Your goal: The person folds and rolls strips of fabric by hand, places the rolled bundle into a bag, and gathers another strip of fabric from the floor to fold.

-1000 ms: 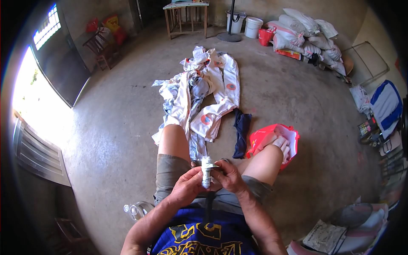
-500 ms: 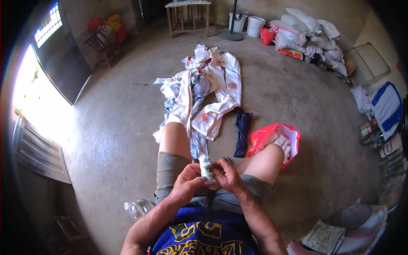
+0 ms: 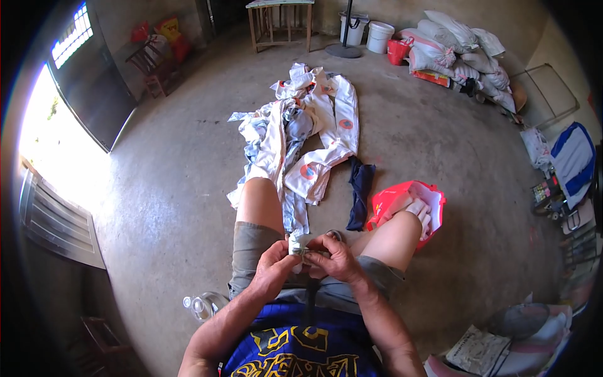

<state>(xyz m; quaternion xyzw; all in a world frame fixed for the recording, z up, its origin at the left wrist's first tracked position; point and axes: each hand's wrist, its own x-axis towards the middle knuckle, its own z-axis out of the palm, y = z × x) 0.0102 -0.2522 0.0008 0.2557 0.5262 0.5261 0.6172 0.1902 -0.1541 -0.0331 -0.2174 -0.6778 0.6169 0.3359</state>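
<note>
Between my knees, both hands hold a small whitish rolled bundle of cloth (image 3: pixel 298 242). My left hand (image 3: pixel 275 264) pinches it from the left, thumb near its lower part. On the right side, my right hand (image 3: pixel 336 256) has its fingers closed on the bundle's middle. White and pale blue printed fabric (image 3: pixel 270 141) lies in a loose pile on the floor beyond my knees. A dark blue cloth (image 3: pixel 360 191) rests to the right of that pile. Beside my right knee stands an open red bag (image 3: pixel 392 204) with pale pink rolled pieces (image 3: pixel 419 213) inside.
Clear plastic bottles (image 3: pixel 204 306) are on the floor at the left. Filled sacks (image 3: pixel 440 47), a red bucket (image 3: pixel 398 51), white buckets (image 3: pixel 379 38) and a wooden table (image 3: pixel 281 5) stand at the back. More sacks (image 3: pixel 534 336) are at the lower right.
The bundle has turned and shifted slightly left between my fingers, and more of its lower part is now covered by my hands. Both hands remain on it.
</note>
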